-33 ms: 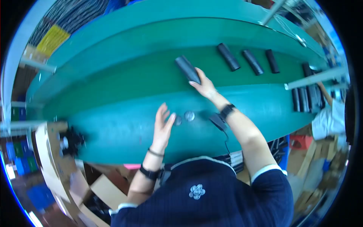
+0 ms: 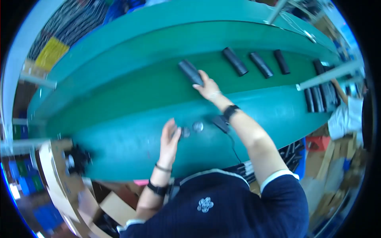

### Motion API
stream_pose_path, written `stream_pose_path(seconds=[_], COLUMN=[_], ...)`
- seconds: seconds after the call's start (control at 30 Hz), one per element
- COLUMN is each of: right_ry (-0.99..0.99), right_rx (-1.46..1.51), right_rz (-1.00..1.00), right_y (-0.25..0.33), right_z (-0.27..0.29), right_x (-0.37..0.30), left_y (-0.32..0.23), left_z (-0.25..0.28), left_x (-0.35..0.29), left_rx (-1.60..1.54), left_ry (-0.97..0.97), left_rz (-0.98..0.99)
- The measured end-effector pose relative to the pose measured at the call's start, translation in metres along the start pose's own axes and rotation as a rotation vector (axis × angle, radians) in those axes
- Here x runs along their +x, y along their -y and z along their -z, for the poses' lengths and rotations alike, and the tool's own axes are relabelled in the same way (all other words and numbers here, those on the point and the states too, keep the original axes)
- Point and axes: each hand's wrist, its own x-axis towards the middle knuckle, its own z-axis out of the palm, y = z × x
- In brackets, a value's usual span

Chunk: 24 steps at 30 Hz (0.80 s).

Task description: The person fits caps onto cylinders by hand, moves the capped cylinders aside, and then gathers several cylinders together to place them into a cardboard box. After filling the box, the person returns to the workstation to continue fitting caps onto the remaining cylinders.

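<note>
**Right hand on a black cylinder, left hand at the discs**

The person's right hand [image 2: 208, 88] reaches out across the green conveyor belt [image 2: 131, 91] and its fingers lie over the near end of a black cylinder [image 2: 190, 71], which lies slanted on the belt. Whether the fingers are closed around it or only pressing on top cannot be told from this view. A dark watch [image 2: 231, 112] sits on that wrist.

The left hand [image 2: 170, 139] rests nearer the body on the teal table edge [image 2: 119, 146], fingers loosely curled and touching a small round disc [image 2: 185, 132]; it does not appear to be clamped on anything. A second, paler disc [image 2: 197, 126] lies just beside the first. Close to these, a small black box [image 2: 219, 122] with a cable running from it toward the person lies on the table beneath the right forearm.

Farther along the belt to the right, three more black cylinders [image 2: 235, 61] lie in a row, each apart from the next. Beyond them, at the right rim, a cluster of similar black pieces [image 2: 317, 97] lies side by side near another person's arm in a white sleeve [image 2: 343, 119].
</note>
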Motion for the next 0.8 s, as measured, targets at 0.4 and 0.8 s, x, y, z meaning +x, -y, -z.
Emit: stream_pose_path(seconds=[0.4,0.8], right_ry=[-0.617,-0.609], right_rx=[0.132,0.305], right_rz=[0.053,-1.017], right_y=[-0.038,-0.225], right_z=[0.003,-0.057], right_x=[-0.076,-0.643], left_y=[0.041,0.192], left_z=[-0.025,-0.256], left_x=[0.000,-0.149], left_rx=[0.170,0.579], left_ry=[0.489,1.241], left_rz=[0.248,0.737])
